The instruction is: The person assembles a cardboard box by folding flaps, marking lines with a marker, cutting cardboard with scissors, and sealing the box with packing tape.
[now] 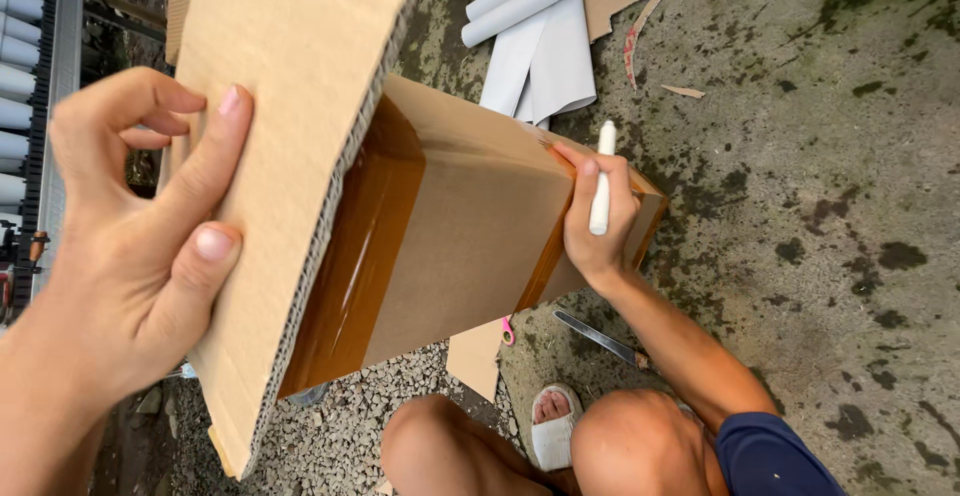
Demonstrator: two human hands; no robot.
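The left hand [130,246] was partly closed, thumb and forefinger pressed flat on the cardboard flap [290,106] near its raw corrugated edge. The right hand was out of view. The flap belonged to the cardboard box [470,226], lying on its side on the concrete ground [820,206]. The box looked light and stiff, likely to fold at its creases (the glossy tape inside seemed slippery), so its edges were the best hold. A crouching person's hand [595,221] held a white marker [602,178] against the box's far corner.
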